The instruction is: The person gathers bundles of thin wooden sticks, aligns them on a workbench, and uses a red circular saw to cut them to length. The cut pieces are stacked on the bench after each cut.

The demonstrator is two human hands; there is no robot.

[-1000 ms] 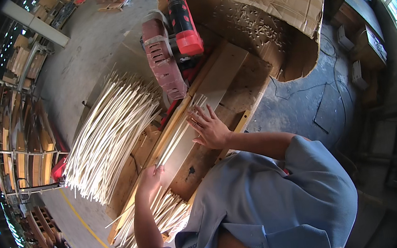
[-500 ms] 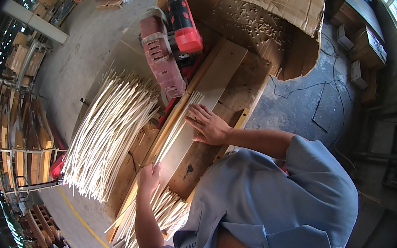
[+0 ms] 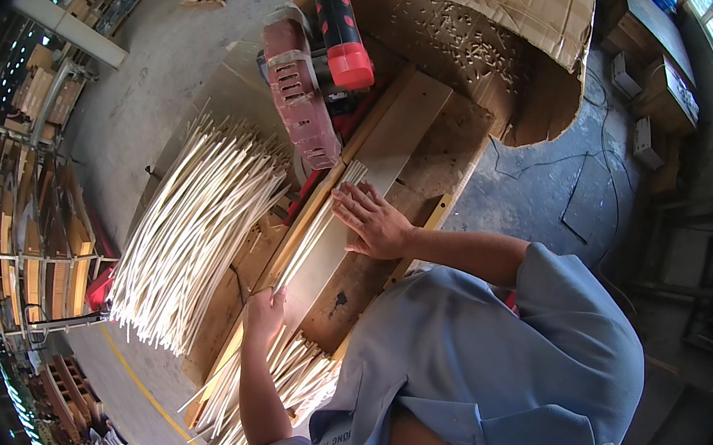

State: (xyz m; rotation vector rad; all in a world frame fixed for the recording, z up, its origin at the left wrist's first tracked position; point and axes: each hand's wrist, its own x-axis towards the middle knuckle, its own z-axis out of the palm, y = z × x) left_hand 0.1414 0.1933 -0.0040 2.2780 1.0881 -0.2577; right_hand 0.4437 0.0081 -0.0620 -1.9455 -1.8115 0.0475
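A small bundle of thin pale wooden sticks (image 3: 312,242) lies along the wooden fence (image 3: 322,193) of a saw bench. My left hand (image 3: 263,316) is closed around the near part of this bundle, thumb on top. My right hand (image 3: 377,224) lies flat with its fingers apart, fingertips resting on the sticks near their far ends. Just beyond those ends stands a chop saw with a dusty red guard (image 3: 297,88) and a red and black motor housing (image 3: 341,35). Its blade is hidden. More sticks (image 3: 299,371) lie under and beside my left forearm.
A large pile of long pale sticks (image 3: 199,227) lies left of the saw. Behind the saw, an open cardboard box (image 3: 517,6) holds short offcuts (image 3: 464,43). A rack of boards (image 3: 43,249) stands far left. Cables (image 3: 573,158) run over the floor at the right.
My right fingertips have shifted left onto the sticks. My left hand has moved slightly and still grips the bundle. The whole view has tilted a little.
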